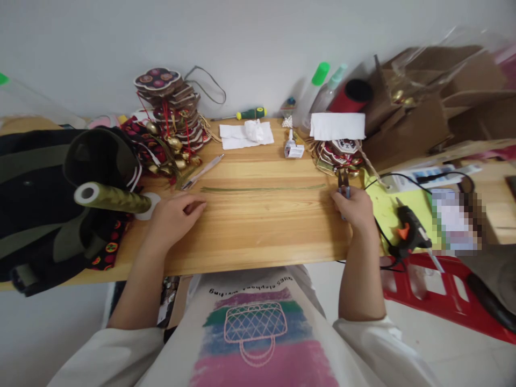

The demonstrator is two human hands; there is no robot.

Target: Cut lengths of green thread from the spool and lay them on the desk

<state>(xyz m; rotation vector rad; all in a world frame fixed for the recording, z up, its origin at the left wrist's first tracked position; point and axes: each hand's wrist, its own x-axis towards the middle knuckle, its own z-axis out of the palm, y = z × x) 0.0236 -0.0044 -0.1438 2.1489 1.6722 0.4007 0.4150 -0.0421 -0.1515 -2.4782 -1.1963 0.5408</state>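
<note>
Thin greenish cords (262, 188) lie stretched from left to right across the wooden table (250, 242). Near their left end rests my left hand (176, 219), its fingers curled in and pressed together; whatever they may hold is hidden. At the cords' right end, my right hand (355, 208) is closed around small pliers (343, 183), whose dark jaws point away from me and stand a little apart. A pen (203, 171) lies beyond my left hand. The spool of olive ribbon (115, 200) is to the left of that hand.
Stacked ornaments with bells (169, 113) stand at the back left, near a screwdriver (252, 113) and tissue (245, 134). A small glue bottle (293, 146) is at back centre. Rightward are more ornaments (341, 153), a cardboard box (407, 121) and a glue gun (413, 228) with cable.
</note>
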